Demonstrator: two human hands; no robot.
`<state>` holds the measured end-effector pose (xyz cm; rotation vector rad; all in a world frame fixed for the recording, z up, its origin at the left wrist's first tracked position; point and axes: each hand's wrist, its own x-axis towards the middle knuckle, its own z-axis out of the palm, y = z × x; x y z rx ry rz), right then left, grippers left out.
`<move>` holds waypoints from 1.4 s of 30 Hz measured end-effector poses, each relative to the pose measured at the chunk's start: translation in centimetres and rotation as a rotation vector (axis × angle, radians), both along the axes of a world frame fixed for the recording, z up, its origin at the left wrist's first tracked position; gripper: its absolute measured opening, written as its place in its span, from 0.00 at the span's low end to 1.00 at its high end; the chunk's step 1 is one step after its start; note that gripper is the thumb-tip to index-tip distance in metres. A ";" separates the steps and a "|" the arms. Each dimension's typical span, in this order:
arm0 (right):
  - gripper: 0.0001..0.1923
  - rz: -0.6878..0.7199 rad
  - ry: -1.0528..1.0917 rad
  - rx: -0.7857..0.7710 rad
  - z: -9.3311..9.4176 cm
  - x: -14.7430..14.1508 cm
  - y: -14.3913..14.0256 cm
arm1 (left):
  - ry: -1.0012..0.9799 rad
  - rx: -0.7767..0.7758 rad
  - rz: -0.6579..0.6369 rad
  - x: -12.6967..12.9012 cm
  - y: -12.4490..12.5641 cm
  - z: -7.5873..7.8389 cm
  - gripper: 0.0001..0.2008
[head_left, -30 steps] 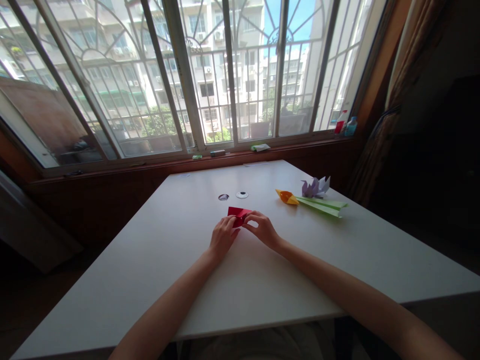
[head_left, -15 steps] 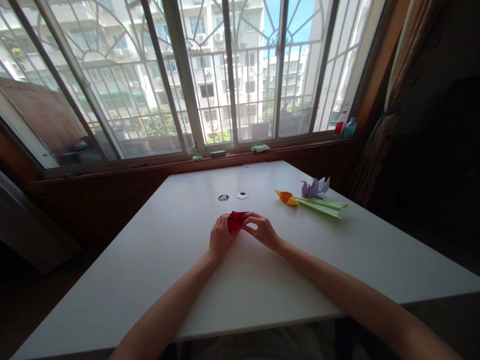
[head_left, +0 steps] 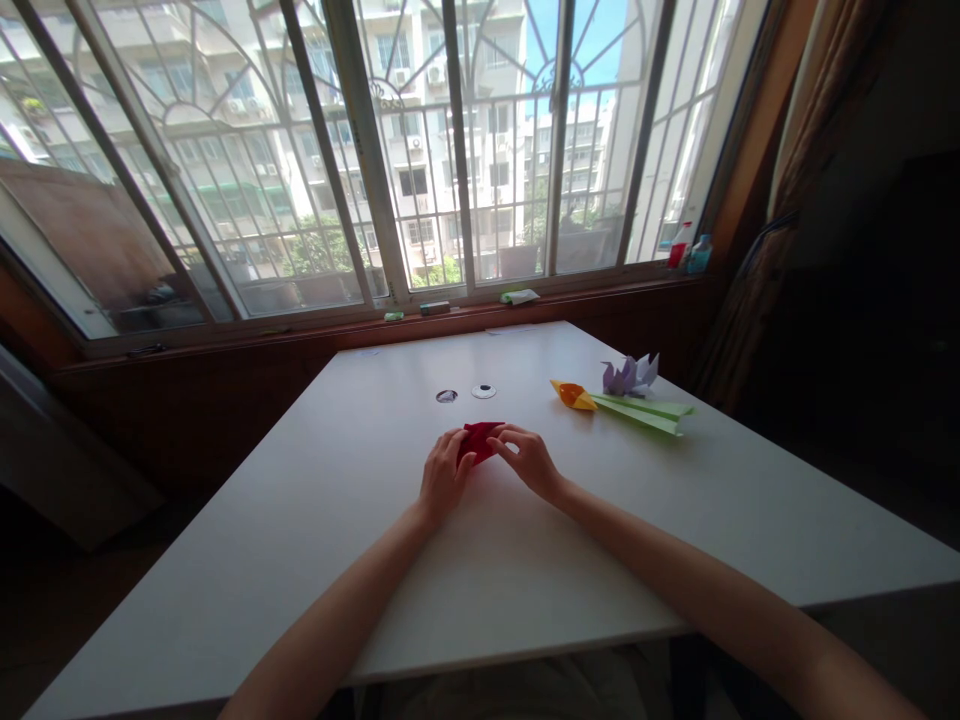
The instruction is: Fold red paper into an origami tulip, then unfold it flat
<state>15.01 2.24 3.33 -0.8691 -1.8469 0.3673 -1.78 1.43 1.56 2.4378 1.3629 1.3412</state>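
A small piece of folded red paper (head_left: 478, 446) is held between my two hands, just above or on the white table. My left hand (head_left: 445, 470) grips its left side, with the thumb lying across the front. On the right, the thumb and fingers of my right hand (head_left: 523, 456) pinch the paper's edge. Further right lie an orange folded paper boat shape (head_left: 574, 394), a light green paper plane (head_left: 646, 412) and purple and white folded paper figures (head_left: 630, 374).
The white table (head_left: 315, 560) stands before a barred window. Two round cable-hole fittings (head_left: 484, 392) are set in its top, beyond my hands. Small packets (head_left: 520, 297) and bottles (head_left: 700, 254) stand on the sill. A curtain (head_left: 780, 220) hangs at the right.
The red paper has turned a little and shows more of a flat face. My left thumb has come up onto its front, and my right fingers have shifted along its edge.
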 end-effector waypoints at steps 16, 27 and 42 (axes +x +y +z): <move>0.05 0.059 0.059 0.113 -0.3 -0.4 0.1 | -0.252 0.062 0.009 0.2 0.8 -0.5 0.14; 0.23 0.094 0.349 -0.221 -0.5 -0.7 0.4 | -0.528 -0.037 0.004 0.7 0.0 0.3 0.13; 0.31 0.201 0.624 -0.559 0.3 -0.1 0.7 | -0.617 -0.322 -0.111 0.4 0.8 -0.6 0.24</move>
